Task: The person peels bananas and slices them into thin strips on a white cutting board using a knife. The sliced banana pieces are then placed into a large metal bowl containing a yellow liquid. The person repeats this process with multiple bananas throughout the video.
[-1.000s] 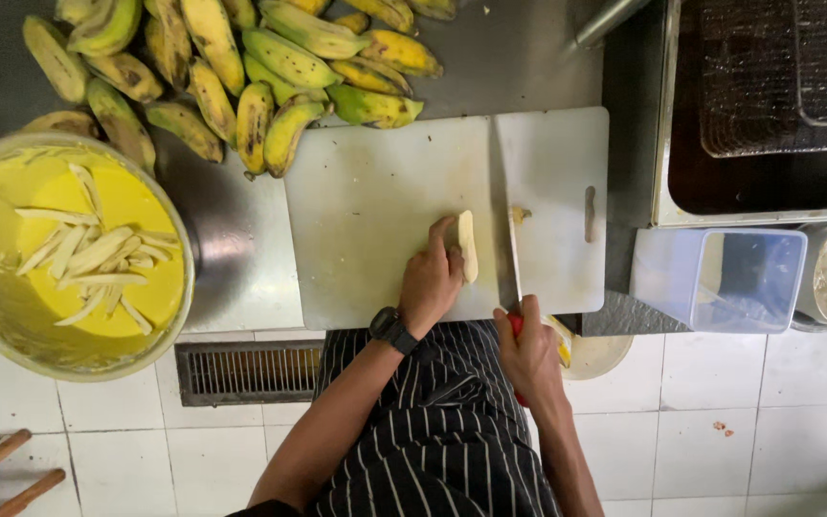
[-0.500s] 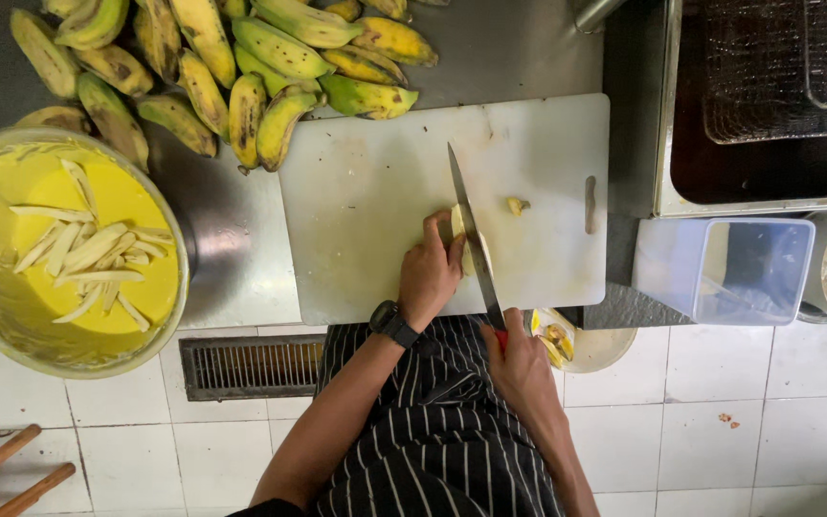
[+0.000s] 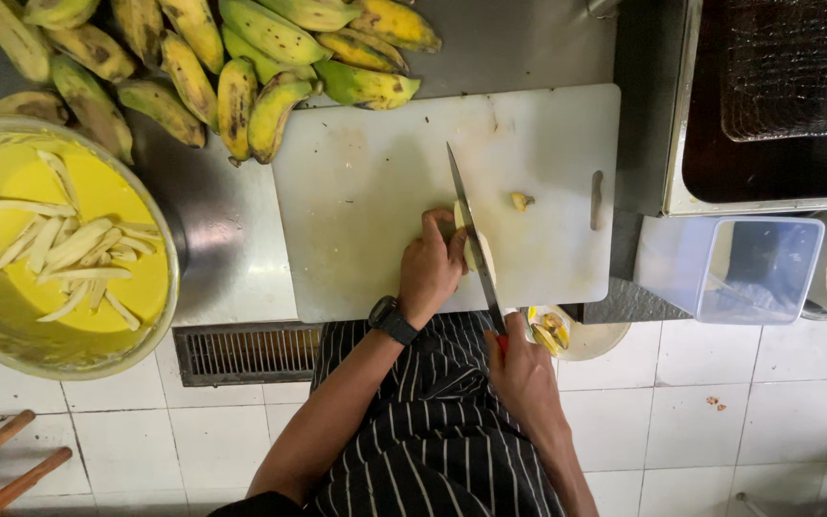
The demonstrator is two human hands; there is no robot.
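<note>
Peeled banana being sliced lengthwise on the white cutting board.

The peeled banana (image 3: 479,251), pale cream and oblong, is lying near the board's (image 3: 366,191) near edge, right of centre. The left hand (image 3: 430,268) is curling closed over its left side, pinning it down. The right hand (image 3: 521,375) is gripping the knife (image 3: 471,239) by the handle, fingers fully wrapped. Compared with half a second ago, the blade is now standing across the banana rather than angled beside it. A small offcut (image 3: 522,201) is lying just right.
</note>
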